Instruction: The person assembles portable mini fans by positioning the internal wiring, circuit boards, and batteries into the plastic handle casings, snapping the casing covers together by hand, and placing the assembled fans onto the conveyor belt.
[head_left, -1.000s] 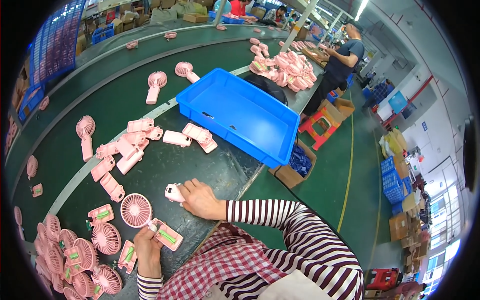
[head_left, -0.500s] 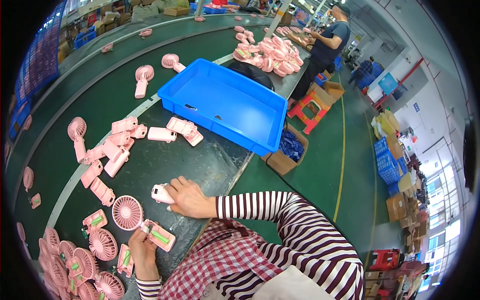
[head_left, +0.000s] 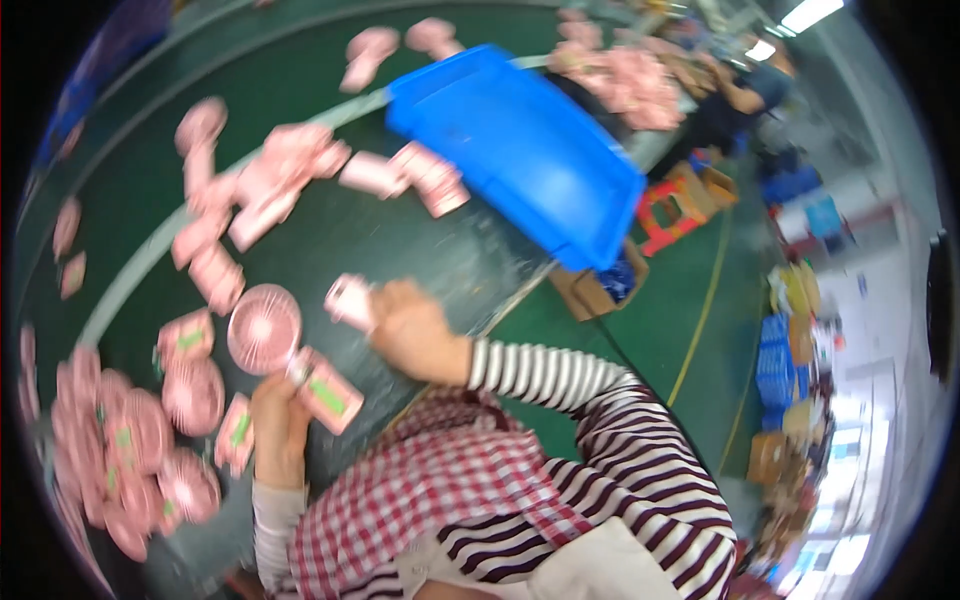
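The green-grey bench (head_left: 480,255) spreads out below me, somewhat blurred. On its far side, by the edge, sits a wide blue tray (head_left: 530,150) with nothing in it that I can see. To my left is a heap of pink fans (head_left: 140,430), some with green strips showing in their opened handles. A loose cluster of pink casings (head_left: 275,175) lies ahead of me, left of the tray.

My right hand (head_left: 415,330) is over the near part of the bench, its fingers closed around one end of a small pink casing (head_left: 348,302), the other end pointing left. My left hand (head_left: 280,420) has its fingers pinched on the neck of one pink fan (head_left: 264,330), between the round head and the open handle (head_left: 345,410), though blur hides exactly where the fingertips press. Smallest of all, a green strip (head_left: 326,392) lies inside that handle.
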